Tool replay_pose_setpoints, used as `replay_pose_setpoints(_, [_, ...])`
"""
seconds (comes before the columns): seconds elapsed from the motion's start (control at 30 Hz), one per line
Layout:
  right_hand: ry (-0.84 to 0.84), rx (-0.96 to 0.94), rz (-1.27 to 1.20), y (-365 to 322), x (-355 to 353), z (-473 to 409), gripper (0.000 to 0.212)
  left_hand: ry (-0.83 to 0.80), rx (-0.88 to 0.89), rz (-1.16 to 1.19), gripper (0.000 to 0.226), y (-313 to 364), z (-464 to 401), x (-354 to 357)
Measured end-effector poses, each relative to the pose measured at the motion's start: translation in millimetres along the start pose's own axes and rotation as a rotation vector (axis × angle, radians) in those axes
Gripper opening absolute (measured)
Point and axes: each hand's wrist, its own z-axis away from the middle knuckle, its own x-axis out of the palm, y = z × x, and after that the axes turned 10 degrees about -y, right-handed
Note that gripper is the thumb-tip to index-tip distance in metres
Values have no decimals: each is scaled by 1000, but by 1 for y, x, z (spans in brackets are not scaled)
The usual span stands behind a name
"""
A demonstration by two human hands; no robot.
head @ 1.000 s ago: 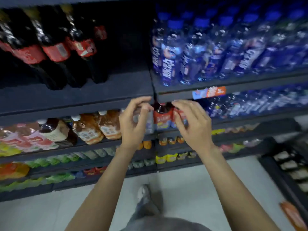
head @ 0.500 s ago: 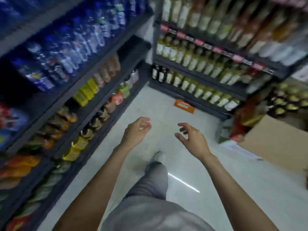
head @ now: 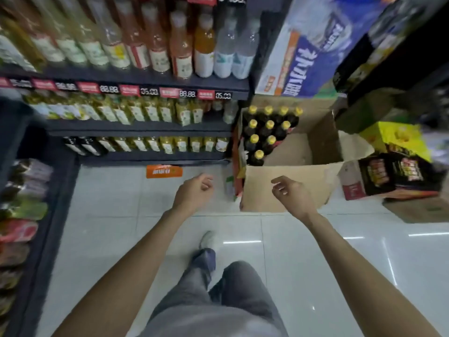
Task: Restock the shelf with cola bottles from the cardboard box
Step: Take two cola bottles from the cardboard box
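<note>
Brown cardboard now fills the middle right of our view: the cardboard box stands open on the tiled floor straight ahead, where half a second ago only a corner of it showed at the right edge and our view ran down the aisle. In its left part stand the cola bottles, dark with yellow caps, upright in tight rows, while its right part lies bare. Our left hand hangs over the floor just left of the box, fingers loosely curled and holding nothing, much as before. Our right hand hangs in front of the box's near wall, fingers half bent and apart, also holding nothing; earlier it was over bare floor. The shelf of pale yellow drinks that stood far off is now close ahead to the left, its price tags reading roughly 88.88 and 05.00. An orange floor sticker and a blue carton above the box carry writing too blurred for us to read.
</note>
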Motion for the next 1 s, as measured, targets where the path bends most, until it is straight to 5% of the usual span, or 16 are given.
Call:
replay_pose_setpoints(0.2, [21,-50,-22,72,-65,-103,34,21,5,-95,45,51,-102,56])
replay_pose_setpoints(0.4, [-189,-139,188,102,-78,-209,53,120,-122,-143,51,55,-174,111])
replay_pose_setpoints(0.67, [-407,-515,231,113,-46,-296,71,347,-281,-198,70,45,-217,172])
replay_pose_setpoints(1.0, [-243,-731,560,138,-28,-317,79,363,-558,-190,76,59,-254,190])
